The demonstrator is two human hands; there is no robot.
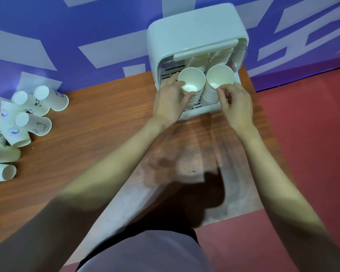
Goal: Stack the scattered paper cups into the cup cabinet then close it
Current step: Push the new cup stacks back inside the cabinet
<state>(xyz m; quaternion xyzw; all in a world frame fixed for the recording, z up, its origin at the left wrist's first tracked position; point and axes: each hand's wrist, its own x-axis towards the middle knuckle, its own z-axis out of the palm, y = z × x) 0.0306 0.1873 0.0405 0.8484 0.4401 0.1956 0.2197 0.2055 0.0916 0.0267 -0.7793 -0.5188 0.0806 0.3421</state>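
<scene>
Head view: left hand (169,99) grips left cup stack (191,91); right hand (236,105) touches right stack (214,89).

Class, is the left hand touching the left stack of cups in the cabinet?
Touching. The head view shows the left hand wrapped around the left stack.

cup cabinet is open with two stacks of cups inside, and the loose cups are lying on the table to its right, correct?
Not quite. The head view shows the loose cups lying to the left of the cup cabinet, not its right. The cabinet is open, with two stacks inside.
</scene>
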